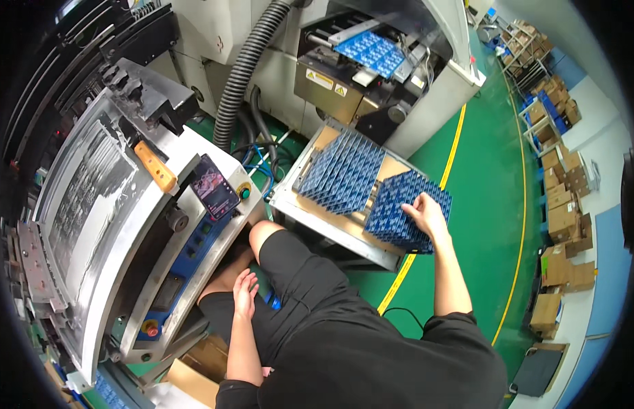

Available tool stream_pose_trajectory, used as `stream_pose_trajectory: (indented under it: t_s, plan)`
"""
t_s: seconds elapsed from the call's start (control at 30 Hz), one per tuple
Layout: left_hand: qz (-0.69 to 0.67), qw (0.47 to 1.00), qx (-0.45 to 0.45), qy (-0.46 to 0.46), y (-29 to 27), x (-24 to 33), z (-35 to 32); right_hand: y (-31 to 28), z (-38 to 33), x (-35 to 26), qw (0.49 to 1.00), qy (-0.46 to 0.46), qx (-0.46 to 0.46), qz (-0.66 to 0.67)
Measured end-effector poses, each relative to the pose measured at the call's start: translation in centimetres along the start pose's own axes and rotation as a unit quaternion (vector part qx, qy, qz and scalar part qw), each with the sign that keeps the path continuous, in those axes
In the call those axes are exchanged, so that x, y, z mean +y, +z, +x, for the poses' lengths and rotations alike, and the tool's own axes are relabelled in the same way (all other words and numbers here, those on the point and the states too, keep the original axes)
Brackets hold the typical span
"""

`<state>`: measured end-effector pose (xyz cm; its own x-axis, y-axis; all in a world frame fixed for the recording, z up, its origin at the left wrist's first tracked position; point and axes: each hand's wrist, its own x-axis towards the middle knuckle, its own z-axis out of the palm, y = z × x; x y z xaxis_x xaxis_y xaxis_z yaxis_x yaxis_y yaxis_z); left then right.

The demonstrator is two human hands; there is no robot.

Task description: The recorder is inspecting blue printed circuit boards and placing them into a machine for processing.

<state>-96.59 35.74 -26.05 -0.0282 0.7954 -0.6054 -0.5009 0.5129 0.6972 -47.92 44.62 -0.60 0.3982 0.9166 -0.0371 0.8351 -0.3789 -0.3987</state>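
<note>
My right hand point(428, 217) is over the right-hand stack of blue circuit board panels point(398, 221), its thumb and fingers pinched at the upper panels. How many panels it grips is hidden. Beside this stack, on the same low cart point(330, 221), stands a second stack of blue panels point(344, 170). My left hand point(244, 293) hovers over my lap with its fingers loosely stretched out and nothing in them. Near it, a small blue object point(272, 300) lies by my thigh; its kind I cannot make out.
On the left stands a printing machine point(99, 204) smeared with grey paste, bearing a wooden-handled scraper point(155, 167) and a phone point(213, 187). Ahead, another machine holds a blue panel point(373, 53). A thick black hose point(238, 75) hangs between. Cardboard boxes point(562, 221) line the right wall.
</note>
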Motion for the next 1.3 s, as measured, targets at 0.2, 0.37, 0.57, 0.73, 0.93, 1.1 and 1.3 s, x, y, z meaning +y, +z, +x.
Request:
stream_pose_trajectory:
  t_s: [0.2,0.37,0.57,0.73,0.93,1.1,1.3]
  plan:
    - [-0.007,1.0,0.015,0.011,1.0,0.8,-1.3,0.5,1.7,0.3,0.999,-0.002,-0.033,-0.017]
    - [0.007,0.999,0.026,0.044,1.3,0.4,-1.1,-1.2,-0.6,-6.7,0.996,-0.047,0.07,0.041]
    - [0.267,0.944,0.047,0.186,0.2,2.2,-6.0,8.8,-8.4,-17.8,0.864,-0.254,-0.353,0.253]
    - [0.38,0.853,0.287,0.211,-3.2,11.3,-16.0,15.7,-12.8,-19.6,0.785,-0.222,-0.557,0.158]
    - [0.539,0.468,0.575,0.401,-8.6,20.2,-29.5,18.1,-12.2,-19.7,0.766,-0.232,-0.58,0.151]
    - [0.615,0.293,0.683,0.265,-15.7,21.8,-32.8,18.3,-11.5,-19.9,0.77,-0.26,-0.528,0.248]
    - [0.66,0.22,0.707,0.127,-19.2,20.1,-31.6,18.1,-11.1,-16.1,0.802,-0.258,-0.498,0.203]
